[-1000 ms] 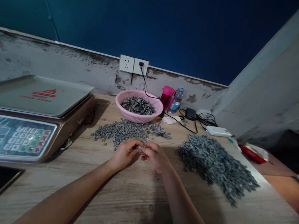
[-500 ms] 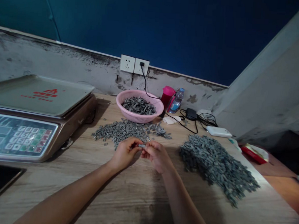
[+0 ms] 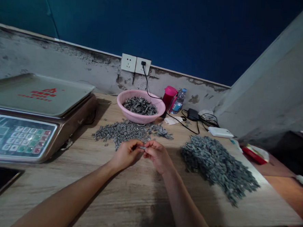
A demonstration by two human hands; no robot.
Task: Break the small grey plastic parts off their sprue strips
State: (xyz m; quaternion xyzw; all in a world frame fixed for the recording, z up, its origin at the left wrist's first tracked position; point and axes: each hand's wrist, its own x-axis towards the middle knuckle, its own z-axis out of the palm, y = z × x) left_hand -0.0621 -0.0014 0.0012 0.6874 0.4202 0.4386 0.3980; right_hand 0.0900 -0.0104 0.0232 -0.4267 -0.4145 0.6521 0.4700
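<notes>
My left hand (image 3: 126, 155) and my right hand (image 3: 157, 156) meet over the middle of the wooden table (image 3: 126, 194). Both pinch one small grey part (image 3: 142, 148) between their fingertips, a little above the tabletop. Just beyond the hands lies a flat heap of small grey parts (image 3: 121, 132). A larger heap of grey parts (image 3: 217, 165) spreads to the right of my right hand. A pink basket (image 3: 141, 107) with dark grey pieces stands farther back.
An electronic scale (image 3: 28, 116) fills the left side. At the back wall are a double socket (image 3: 135, 65) with a black cable, a red cup (image 3: 169, 96), a water bottle (image 3: 178, 101), a charger (image 3: 193, 114) and a white box (image 3: 220, 132). The table's right edge drops off.
The hands stay together on the small part, with only slight finger movement. The view has shifted a little.
</notes>
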